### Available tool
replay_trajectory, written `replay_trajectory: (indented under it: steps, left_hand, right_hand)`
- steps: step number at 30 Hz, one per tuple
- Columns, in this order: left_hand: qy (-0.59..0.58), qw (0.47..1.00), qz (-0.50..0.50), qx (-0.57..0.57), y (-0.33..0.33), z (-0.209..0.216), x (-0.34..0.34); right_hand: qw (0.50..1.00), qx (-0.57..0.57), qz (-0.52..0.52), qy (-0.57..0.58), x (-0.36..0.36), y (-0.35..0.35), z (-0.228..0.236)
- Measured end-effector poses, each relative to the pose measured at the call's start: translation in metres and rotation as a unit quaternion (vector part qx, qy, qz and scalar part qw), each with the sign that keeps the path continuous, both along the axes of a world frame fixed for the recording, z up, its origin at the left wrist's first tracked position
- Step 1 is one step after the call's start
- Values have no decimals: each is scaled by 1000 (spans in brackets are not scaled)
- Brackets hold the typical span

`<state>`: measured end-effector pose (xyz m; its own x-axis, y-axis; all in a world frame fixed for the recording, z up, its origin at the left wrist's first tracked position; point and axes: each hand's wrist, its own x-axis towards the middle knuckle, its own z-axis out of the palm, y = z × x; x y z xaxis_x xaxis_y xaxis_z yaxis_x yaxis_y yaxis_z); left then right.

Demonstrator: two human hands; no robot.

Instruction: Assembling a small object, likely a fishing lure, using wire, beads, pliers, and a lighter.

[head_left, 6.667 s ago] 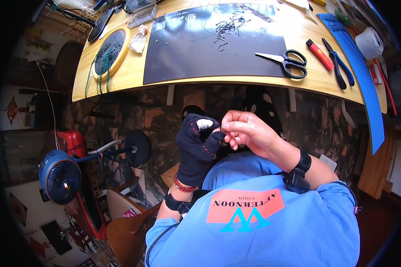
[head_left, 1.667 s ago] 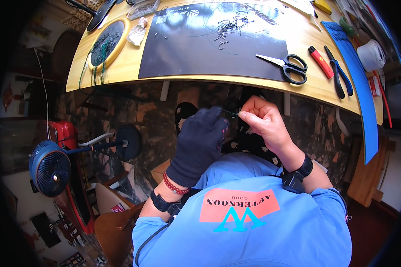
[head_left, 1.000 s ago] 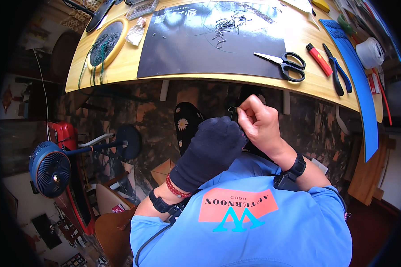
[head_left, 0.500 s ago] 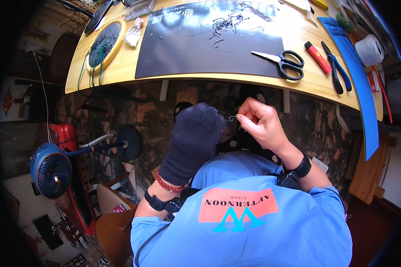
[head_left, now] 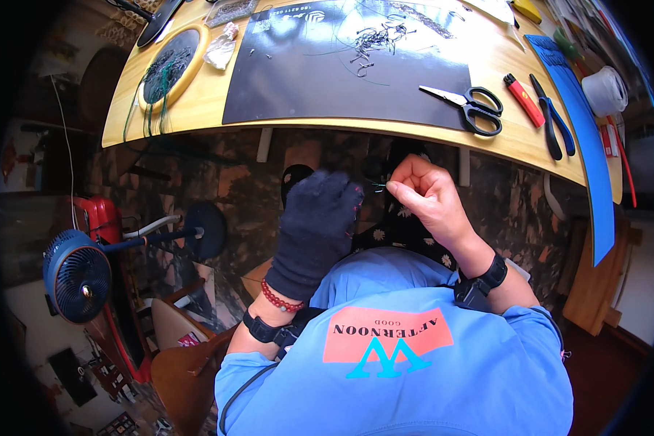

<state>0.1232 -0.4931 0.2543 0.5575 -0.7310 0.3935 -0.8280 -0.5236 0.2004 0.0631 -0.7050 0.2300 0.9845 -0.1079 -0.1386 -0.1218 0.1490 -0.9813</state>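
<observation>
A person in a blue shirt holds both hands together below the near edge of a wooden table [head_left: 196, 109], over the lap. The left hand [head_left: 316, 221], in a dark glove, has its fingers curled toward the bare right hand [head_left: 425, 200], whose thumb and forefinger are pinched shut on a fine dark thread [head_left: 376, 187] that runs across the small gap between the two. Whether the gloved fingers grip the thread as well cannot be told from this angle. A red bead bracelet [head_left: 280, 299] and a dark band sit on the left wrist; a black watch [head_left: 490, 275] wraps the right.

On the table, well apart from the hands, lies a black mat [head_left: 305, 80] with a tangle of dark thread scraps [head_left: 378, 40] at its far side. Black-handled scissors [head_left: 469, 107] rest across the mat's right edge, with a red lighter [head_left: 523, 99] just to their right and blue-handled pliers [head_left: 554, 116] beside that. A round hoop [head_left: 171, 69] with dark netting sits at the table's left end. On the floor to the left stands a blue fan [head_left: 76, 276].
</observation>
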Motion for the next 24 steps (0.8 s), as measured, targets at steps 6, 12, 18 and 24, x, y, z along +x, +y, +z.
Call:
replay_trajectory:
  steps: [6,12,18,24]
  left_hand:
    - [-12,999,-4,-31,1,0,-1]
    - [-37,999,-27,-26,-1,6,-3]
    - [-22,998,-41,-39,-7,9,-8]
    - [9,997,-78,-24,-13,7,-16]
  right_hand:
    - [996,-84,-24,-25,1,6,1]
    - [959,-260,-70,-91,2,13,8]
    - [921,-337,-107,-164,6,20,5]
    - [915,-346,-122,-166,8,21,3]
